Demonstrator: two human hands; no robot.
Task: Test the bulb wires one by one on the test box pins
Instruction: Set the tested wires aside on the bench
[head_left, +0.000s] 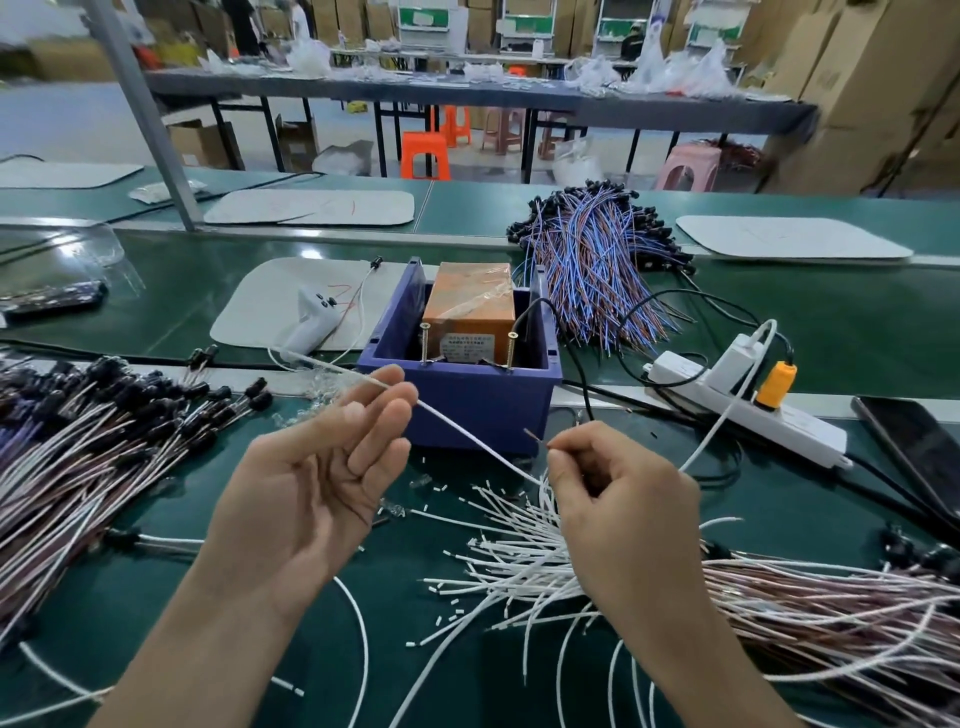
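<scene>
- Head view: one white bulb wire (467, 439) is stretched in the air just in front of the blue test box (467, 400), running from near right up to far left.
- It looks featherlight and limp. It should sag and whip about if gripped mid-length, and the sheath looks smooth enough to slip.
- Best hold, I'd say, is close to the stripped ends, so the bare tips can be steered onto the two upright pins (425, 343) at the box's near edge. Those copper tips look thin and would probably bend easily.
- Right hand (618, 499): thumb and forefinger are pressed together, pinching the wire at its brownish bare end. The other fingers are curled under.
- Left hand (311, 483): palm up and fingers spread and relaxed. The wire only crosses the fingertips (395, 379), and whether it is nipped there I cannot tell.
- More white leads lie in a loose heap (519, 561) on the green bench (779, 488) below the right hand.
</scene>
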